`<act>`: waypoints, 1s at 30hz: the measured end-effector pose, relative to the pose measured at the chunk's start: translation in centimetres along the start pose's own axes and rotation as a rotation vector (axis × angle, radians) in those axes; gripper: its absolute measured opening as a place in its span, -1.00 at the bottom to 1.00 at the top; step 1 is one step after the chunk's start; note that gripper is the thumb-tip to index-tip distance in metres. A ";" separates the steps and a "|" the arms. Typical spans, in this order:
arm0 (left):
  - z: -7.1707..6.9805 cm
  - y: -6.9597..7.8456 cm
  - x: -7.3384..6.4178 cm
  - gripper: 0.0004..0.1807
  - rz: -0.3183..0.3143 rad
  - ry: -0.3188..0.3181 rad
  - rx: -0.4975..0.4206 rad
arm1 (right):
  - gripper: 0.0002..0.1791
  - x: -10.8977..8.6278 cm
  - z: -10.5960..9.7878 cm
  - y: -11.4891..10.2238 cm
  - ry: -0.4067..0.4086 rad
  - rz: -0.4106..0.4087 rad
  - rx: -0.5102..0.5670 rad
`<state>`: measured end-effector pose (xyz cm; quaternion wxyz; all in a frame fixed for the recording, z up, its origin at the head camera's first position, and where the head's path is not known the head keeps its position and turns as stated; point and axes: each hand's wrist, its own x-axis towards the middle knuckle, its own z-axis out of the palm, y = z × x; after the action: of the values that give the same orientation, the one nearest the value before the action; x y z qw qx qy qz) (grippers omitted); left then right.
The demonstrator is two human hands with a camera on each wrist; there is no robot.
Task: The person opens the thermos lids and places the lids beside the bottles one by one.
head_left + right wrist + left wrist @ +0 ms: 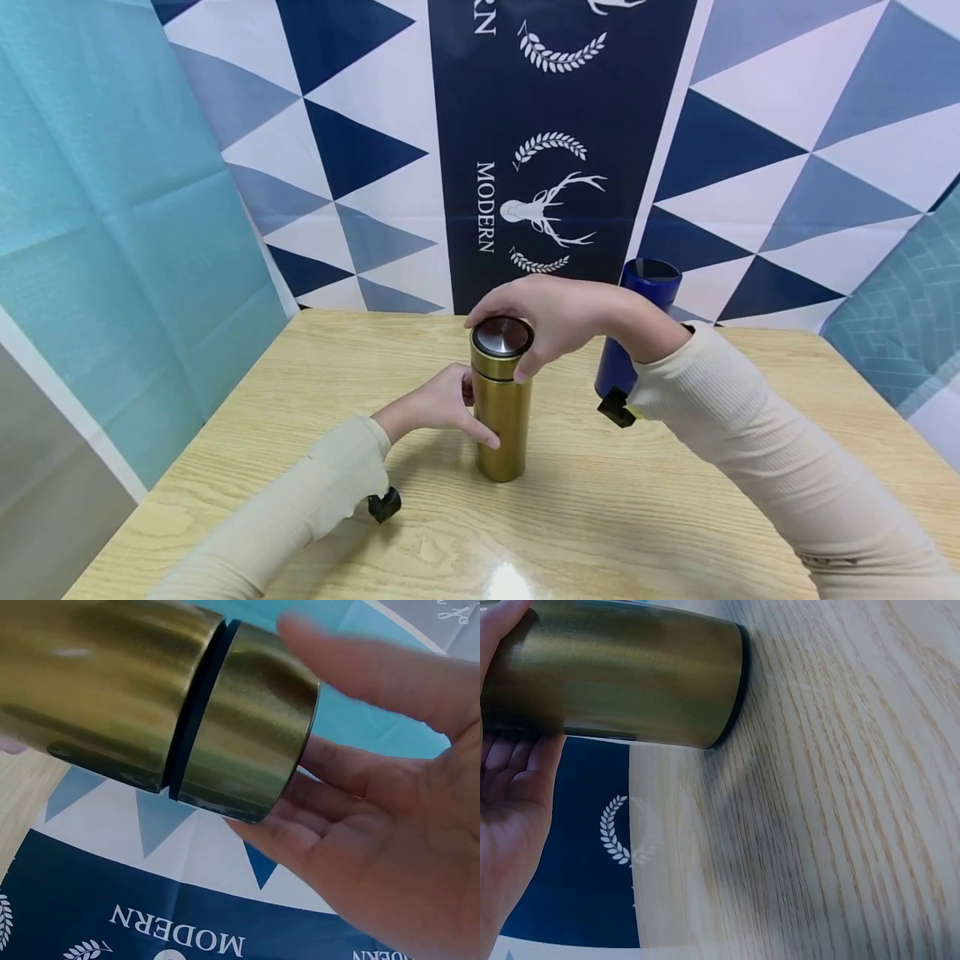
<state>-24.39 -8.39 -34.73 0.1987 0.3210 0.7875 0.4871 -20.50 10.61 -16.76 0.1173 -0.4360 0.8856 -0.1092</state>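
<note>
A gold thermos stands upright on the wooden table, in front of me. Its gold lid has a shiny dark round top and sits on the body, with a dark seam between them. My left hand grips the body from the left, thumb across the front. From above and the right, my right hand holds the lid between thumb and fingers. The right wrist view shows the fingers curled behind the lid, the blurred thumb along its near side. In the left wrist view, the thermos base meets the table.
A dark blue cylindrical tumbler stands behind my right wrist, partly hidden by it. Patterned cloth hangs along the table's back edge, and a light blue cloth on the left. The wooden table extends around the thermos.
</note>
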 end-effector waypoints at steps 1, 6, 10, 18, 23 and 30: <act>0.0 0.0 0.0 -0.38 -0.001 -0.001 0.003 | -0.28 0.0 0.0 0.0 0.009 -0.003 0.000; -0.1 0.0 0.0 -0.38 -0.010 0.005 0.021 | -0.32 -0.2 0.0 -0.3 0.064 0.035 -0.031; -0.1 -0.1 -0.1 -0.38 -0.026 0.010 0.026 | -0.38 0.0 0.1 -0.6 0.082 0.074 -0.042; 0.0 -0.1 0.0 -0.38 -0.019 0.002 0.017 | -0.47 0.3 0.5 -1.0 0.093 0.168 -0.022; 0.0 -0.1 0.0 -0.39 -0.030 0.006 0.024 | -0.52 0.3 0.4 -1.2 0.090 0.200 -0.010; 0.1 0.0 0.0 -0.39 -0.036 0.002 0.026 | -0.50 0.0 0.3 -1.3 0.078 0.204 -0.011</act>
<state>-24.35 -8.30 -34.76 0.2027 0.3086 0.7996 0.4736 -19.41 9.79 -16.63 0.0910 -0.3394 0.9299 -0.1089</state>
